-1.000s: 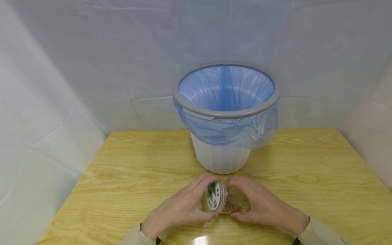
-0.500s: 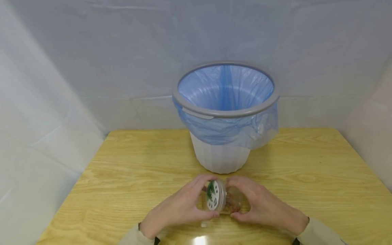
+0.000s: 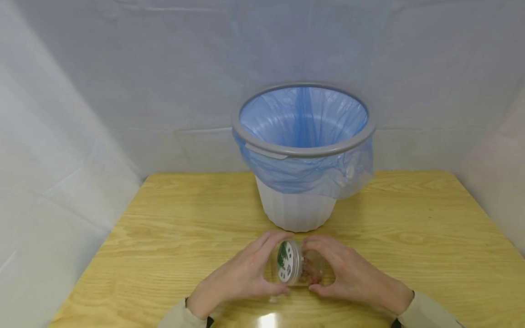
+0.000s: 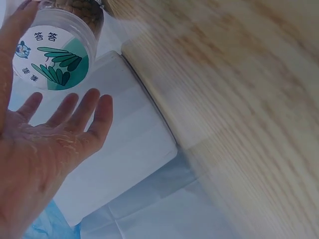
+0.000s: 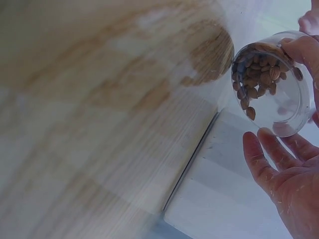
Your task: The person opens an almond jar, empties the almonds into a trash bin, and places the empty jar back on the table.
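A clear jar [image 3: 315, 266] lies on its side at the front of the table, its lid to the left. Almonds [image 5: 260, 74] have settled along its lower side. The lid carries a white label [image 4: 50, 57] with green leaf shapes. My right hand [image 3: 354, 275] holds the jar's body, thumb on the near side and fingers on the far side. Around the lid, my left hand [image 3: 246, 273] is spread, its fingers [image 4: 102, 117] slightly apart from the lid in the left wrist view. Its thumb overlaps the lid's edge there; contact is unclear.
A white bin [image 3: 297, 212] stands just behind the hands. A blue bag [image 3: 307, 175] lines it, folded over under a grey ring [image 3: 303, 152]. Wooden table [image 3: 176, 218] extends to both sides. White sheeting [image 3: 164, 91] closes off the back and sides.
The lid's green print has turned slightly, and my left fingers and thumb have loosened a little from the lid. My right hand and the jar have stayed in place.
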`<state>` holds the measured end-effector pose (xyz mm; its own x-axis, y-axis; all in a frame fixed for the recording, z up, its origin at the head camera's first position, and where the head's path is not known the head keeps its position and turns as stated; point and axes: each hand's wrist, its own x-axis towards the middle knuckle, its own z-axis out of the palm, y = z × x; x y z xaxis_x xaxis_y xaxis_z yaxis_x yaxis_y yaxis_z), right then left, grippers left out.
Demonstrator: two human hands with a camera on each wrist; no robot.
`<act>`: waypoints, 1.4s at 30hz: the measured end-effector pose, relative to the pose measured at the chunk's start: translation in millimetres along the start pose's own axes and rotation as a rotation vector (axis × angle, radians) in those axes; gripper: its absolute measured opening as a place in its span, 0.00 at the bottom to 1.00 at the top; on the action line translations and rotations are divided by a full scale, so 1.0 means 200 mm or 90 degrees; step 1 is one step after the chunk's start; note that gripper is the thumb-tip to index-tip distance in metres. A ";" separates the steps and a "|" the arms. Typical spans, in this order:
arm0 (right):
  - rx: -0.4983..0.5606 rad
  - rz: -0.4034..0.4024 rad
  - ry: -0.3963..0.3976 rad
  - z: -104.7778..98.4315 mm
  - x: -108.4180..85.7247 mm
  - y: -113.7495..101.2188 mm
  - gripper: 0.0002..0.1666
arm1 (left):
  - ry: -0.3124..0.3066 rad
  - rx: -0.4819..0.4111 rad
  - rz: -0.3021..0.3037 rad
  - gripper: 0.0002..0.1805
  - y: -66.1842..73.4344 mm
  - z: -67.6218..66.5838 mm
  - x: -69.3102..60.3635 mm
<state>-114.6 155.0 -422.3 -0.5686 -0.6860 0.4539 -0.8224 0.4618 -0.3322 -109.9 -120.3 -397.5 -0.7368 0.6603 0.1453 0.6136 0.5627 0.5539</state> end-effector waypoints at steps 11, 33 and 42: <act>0.006 0.000 0.007 0.00 0.00 0.00 0.49 | 0.017 0.009 0.044 0.49 0.00 0.00 0.01; 0.006 -0.006 0.013 0.00 -0.01 0.00 0.50 | -0.006 -0.056 -0.084 0.49 0.01 -0.01 -0.02; 0.007 -0.008 0.016 0.00 -0.01 0.00 0.50 | 0.005 -0.054 -0.076 0.48 0.00 -0.02 -0.03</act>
<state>-113.8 155.3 -423.4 -0.5582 -0.6778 0.4786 -0.8296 0.4470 -0.3345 -105.4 -126.1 -395.4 -0.8059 0.5867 0.0801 0.4948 0.5929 0.6354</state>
